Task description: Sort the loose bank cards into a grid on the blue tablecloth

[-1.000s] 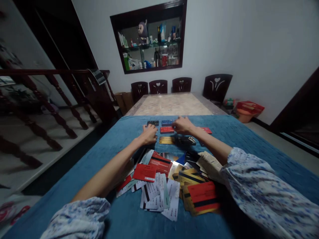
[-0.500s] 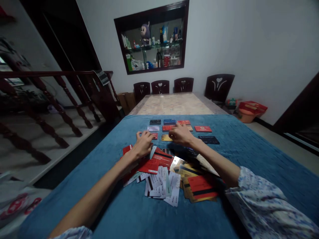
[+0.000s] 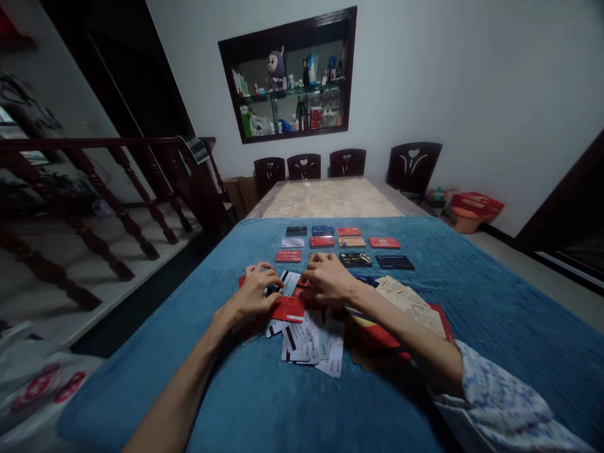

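Observation:
A loose heap of plastic cards (image 3: pixel 309 343), red, white, gold and black, lies on the blue cloth (image 3: pixel 472 302) in front of me. My left hand (image 3: pixel 252 293) rests on the heap's left side, fingers curled over a red card (image 3: pixel 287 309). My right hand (image 3: pixel 328 279) lies palm down on the heap's far edge, fingers bent onto the cards. Beyond both hands, several cards sit in neat rows (image 3: pixel 346 242), among them a red one (image 3: pixel 288 256) and a black one (image 3: pixel 395 262).
The cloth covers the near end of a long marble-topped table (image 3: pixel 325 198) with dark chairs (image 3: pixel 414 165) at the far end. A wooden stair railing (image 3: pixel 94 189) runs along the left. A wall cabinet (image 3: pixel 292 75) holds bottles. A red tub (image 3: pixel 474 211) sits on the floor at right.
Both hands have drawn back from the rows of laid-out cards to the loose heap. More laid-out cards now show beyond the hands.

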Demonstrator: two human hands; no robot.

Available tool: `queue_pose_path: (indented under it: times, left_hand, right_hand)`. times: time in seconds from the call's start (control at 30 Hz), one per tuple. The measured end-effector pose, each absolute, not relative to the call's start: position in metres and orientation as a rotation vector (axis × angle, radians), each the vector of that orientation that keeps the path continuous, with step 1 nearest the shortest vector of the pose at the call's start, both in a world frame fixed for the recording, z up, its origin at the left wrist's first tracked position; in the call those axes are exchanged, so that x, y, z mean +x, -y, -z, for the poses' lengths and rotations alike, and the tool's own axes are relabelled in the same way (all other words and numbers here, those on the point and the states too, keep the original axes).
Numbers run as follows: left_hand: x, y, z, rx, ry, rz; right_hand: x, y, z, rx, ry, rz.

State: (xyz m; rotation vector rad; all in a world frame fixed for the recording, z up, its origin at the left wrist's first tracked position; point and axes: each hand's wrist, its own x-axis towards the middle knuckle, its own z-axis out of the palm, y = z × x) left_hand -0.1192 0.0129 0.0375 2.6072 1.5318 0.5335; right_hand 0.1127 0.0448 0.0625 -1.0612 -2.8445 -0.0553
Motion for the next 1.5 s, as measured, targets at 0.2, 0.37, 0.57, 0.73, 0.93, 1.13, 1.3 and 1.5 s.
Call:
queue_pose_path:
  times: [0.2,0.37,0.57,0.73,0.93,1.13,1.3,1.5]
  left_hand:
    - [-0.118,0.001,-0.043,2.641,-1.445,-0.345]
    - [-0.116,0.005,-0.042,2.635,-1.448,-0.268]
    - [-0.118,0.007,-0.040,2.665,-1.415,-0.284]
    - [-0.120,0.006,-0.036,2.684,-1.375,-0.306]
    - [-0.120,0.006,-0.036,2.679,-1.366,-0.305]
    - [-0.122,0.005,-0.037,2.674,-1.333,-0.311]
    - [-0.124,0.004,-0.040,2.633,-1.291,-0.379]
    - [-0.127,0.002,-0.040,2.575,-1.260,-0.513]
  right_hand:
    - [0.101,-0.021,-0.058,-0.974,2.926,0.053]
    - [0.094,-0.014,-0.051,-0.968,2.963,0.088]
    - [0.091,-0.012,-0.047,-0.967,2.974,0.072]
    - [0.093,-0.010,-0.050,-0.999,2.972,0.031]
    - [0.091,-0.008,-0.050,-0.976,2.969,0.054]
    - [0.092,-0.012,-0.048,-0.839,2.986,0.160]
    - [0.096,-0.016,-0.051,-0.761,2.984,0.154]
    - [0.101,-0.022,-0.052,-0.726,2.924,0.112]
